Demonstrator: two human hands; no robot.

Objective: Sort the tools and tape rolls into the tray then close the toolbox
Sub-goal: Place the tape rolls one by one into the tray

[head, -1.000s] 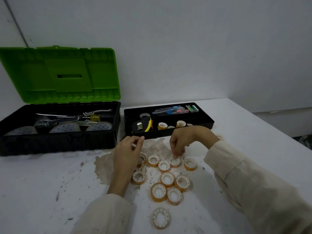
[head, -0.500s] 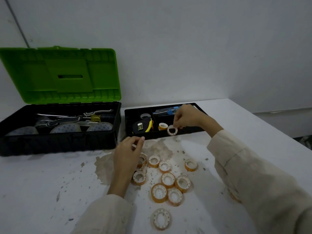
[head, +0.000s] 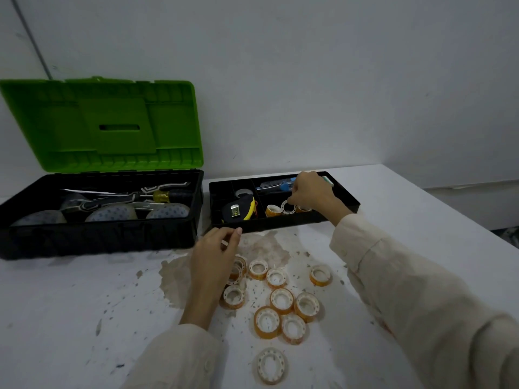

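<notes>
Green-lidded black plastic toolbox [head: 98, 237] rear left on white table [head: 84, 318]; black plastic divided tray [head: 280, 224] just right of it, yellow-black tape measure [head: 238, 210] in its left compartment; small orange tape rolls [head: 281, 300] on table between tray and us.

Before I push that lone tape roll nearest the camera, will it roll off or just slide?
The lone tape roll lies flat on its face, so it will probably slide, not roll. Small with a hollow core, it is likely light and easy to flick. The speckled table may slow it.
</notes>
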